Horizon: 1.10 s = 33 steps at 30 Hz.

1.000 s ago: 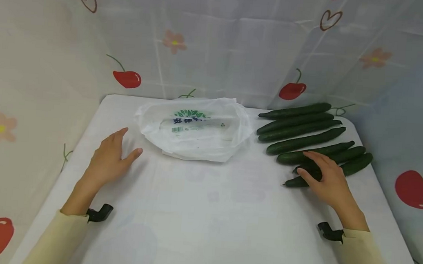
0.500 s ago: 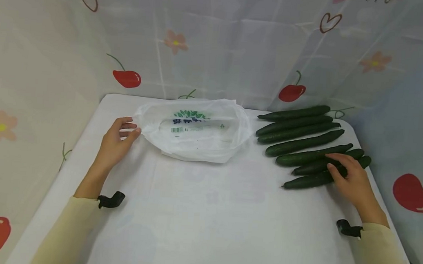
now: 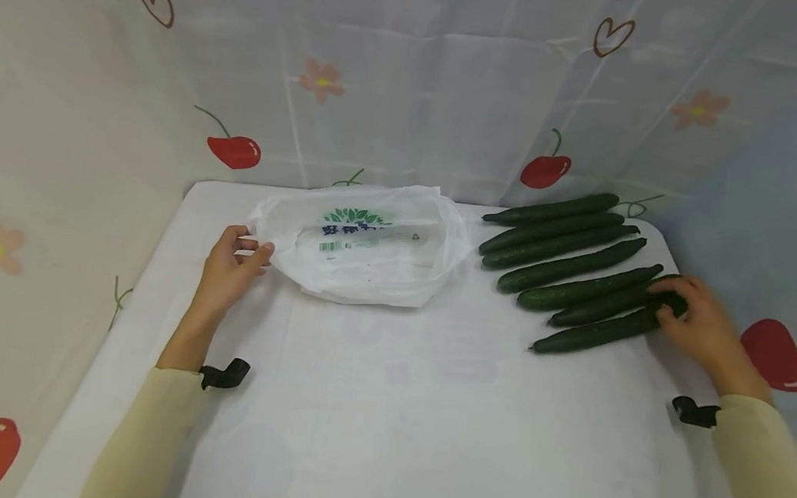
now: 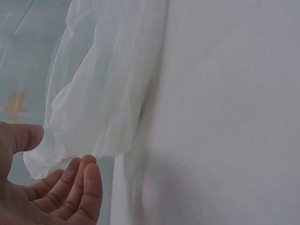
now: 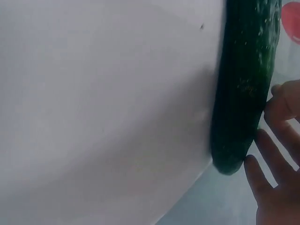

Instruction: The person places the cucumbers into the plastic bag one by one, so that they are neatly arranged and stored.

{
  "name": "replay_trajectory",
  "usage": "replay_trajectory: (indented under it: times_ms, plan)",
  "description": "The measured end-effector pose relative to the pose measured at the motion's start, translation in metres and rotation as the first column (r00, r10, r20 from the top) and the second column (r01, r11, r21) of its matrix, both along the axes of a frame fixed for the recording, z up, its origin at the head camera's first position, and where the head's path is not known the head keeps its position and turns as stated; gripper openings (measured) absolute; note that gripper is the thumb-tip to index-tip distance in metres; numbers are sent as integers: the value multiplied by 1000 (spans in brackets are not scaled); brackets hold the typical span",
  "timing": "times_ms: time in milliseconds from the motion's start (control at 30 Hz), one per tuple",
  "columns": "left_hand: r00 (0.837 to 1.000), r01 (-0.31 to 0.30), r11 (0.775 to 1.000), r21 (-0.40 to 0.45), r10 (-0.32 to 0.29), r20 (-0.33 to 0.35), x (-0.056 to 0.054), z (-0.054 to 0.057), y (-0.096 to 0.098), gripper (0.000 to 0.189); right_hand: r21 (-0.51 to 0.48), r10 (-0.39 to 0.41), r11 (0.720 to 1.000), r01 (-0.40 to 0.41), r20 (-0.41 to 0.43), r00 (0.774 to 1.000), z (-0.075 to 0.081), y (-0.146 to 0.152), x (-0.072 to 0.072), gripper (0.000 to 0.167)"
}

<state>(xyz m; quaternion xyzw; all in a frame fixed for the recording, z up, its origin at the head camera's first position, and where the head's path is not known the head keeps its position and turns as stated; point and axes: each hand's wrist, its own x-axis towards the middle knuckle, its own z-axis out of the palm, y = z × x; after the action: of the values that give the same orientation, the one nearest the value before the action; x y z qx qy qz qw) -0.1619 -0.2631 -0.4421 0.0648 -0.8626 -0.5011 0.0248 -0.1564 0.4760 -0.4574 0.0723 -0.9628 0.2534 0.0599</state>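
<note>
At the left edge of a thin white plastic bag [image 3: 369, 278] with green and blue print, my left hand [image 3: 226, 275] has its thumb and fingers spread apart. In the left wrist view a loose fold of the bag [image 4: 93, 117] hangs between thumb and fingers without being squeezed. Several dark green cucumbers lie side by side on the right, slanting up to the right. My right hand [image 3: 708, 328] is at the right end of the nearest cucumber [image 3: 594, 336], with loosely bent fingers. Its fingertips touch that cucumber's side in the right wrist view.
A white-covered table [image 3: 387, 418] carries the bag and the cucumbers. Behind it hangs a pale curtain [image 3: 408, 111] printed with cherries, flowers and hearts, and this cloth also closes in both sides. The right hand is near the table's right edge.
My right hand has slid rightward over the cucumbers to their right ends. My left hand has moved up and right, from beside the bag to its left edge. The bag lies as before.
</note>
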Motion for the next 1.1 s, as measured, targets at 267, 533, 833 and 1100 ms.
replay_trajectory:
  times_ms: [267,533,833,1100]
  plan:
    - [1000,-11,997,83,12,-9,-7,-5,6,57,42,32,998,-35,56,998,1,17,6,32]
    - [998,-61,984,169,58,21,-10,-12,8,59,105,97,988,-109,117,988,6,21,6,45]
    - [993,-115,970,212,119,-8,-10,-17,10,50,167,188,968,-189,18,982,5,21,13,51]
    - [994,-97,964,246,108,-34,-9,-19,11,43,135,134,980,-144,81,988,4,23,13,52]
